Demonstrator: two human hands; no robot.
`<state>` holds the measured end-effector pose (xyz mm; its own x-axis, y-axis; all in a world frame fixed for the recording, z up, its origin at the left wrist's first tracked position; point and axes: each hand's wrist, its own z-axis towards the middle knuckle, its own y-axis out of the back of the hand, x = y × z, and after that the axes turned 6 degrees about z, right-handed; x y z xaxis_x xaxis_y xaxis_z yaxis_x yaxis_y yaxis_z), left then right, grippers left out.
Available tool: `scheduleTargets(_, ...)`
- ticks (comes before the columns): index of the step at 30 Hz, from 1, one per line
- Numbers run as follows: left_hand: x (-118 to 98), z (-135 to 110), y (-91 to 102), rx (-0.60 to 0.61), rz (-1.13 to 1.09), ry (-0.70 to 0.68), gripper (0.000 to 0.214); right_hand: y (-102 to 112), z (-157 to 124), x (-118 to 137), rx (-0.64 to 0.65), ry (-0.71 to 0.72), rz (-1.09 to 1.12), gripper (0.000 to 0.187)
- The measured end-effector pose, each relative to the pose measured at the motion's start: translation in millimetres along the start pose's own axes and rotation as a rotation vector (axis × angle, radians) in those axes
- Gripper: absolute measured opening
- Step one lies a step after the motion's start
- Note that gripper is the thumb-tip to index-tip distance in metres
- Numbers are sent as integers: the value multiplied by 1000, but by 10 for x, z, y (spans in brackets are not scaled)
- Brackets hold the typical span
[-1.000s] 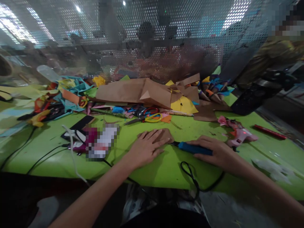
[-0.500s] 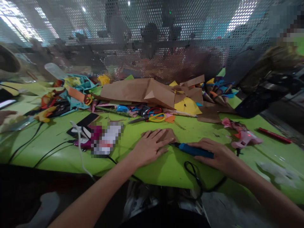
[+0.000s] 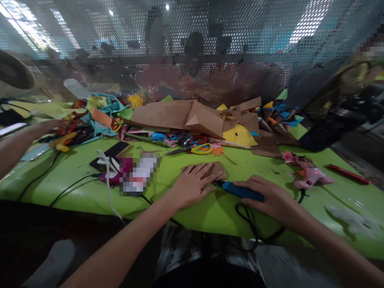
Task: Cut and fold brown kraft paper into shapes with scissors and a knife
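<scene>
My left hand (image 3: 193,182) lies flat with its fingers spread on a small piece of brown paper (image 3: 219,171). Most of that paper is hidden under the fingers. In my right hand (image 3: 264,194) is a blue-handled tool (image 3: 241,191) with a narrow dark tip, held low over the table. Its tip points left, at the paper's near edge beside my left fingertips. Whether the tip touches the paper I cannot tell. Beyond the hands lie scissors (image 3: 201,149) with yellow handles and another red-handled pair (image 3: 198,140).
On the green table (image 3: 207,216), a phone (image 3: 141,174) and a purple glue gun (image 3: 109,178) lie left. A pink glue gun (image 3: 312,178) and red stick (image 3: 349,174) lie right. Brown paper (image 3: 162,114) fills the back. Another person's hand (image 3: 55,125) reaches in left.
The blue-handled tool and my right hand have shifted slightly left, toward my left hand. Another person's arm has reached further in from the left. The view has turned a little.
</scene>
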<state>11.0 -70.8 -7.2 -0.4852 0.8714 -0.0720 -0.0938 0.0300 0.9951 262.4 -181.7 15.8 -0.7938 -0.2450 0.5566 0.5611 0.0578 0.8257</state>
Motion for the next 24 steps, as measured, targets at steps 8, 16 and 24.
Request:
scheduleTargets(8, 224, 88, 96, 76, -82, -7, 45, -67, 37, -15, 0, 17, 7, 35)
scheduleTargets(16, 395, 95, 14, 84, -44, -88, 46, -52, 16, -41, 26, -5, 0, 39)
scheduleTargets(24, 384, 92, -2, 91, -54, -88, 48, -56, 26, 23, 26, 5, 2, 39)
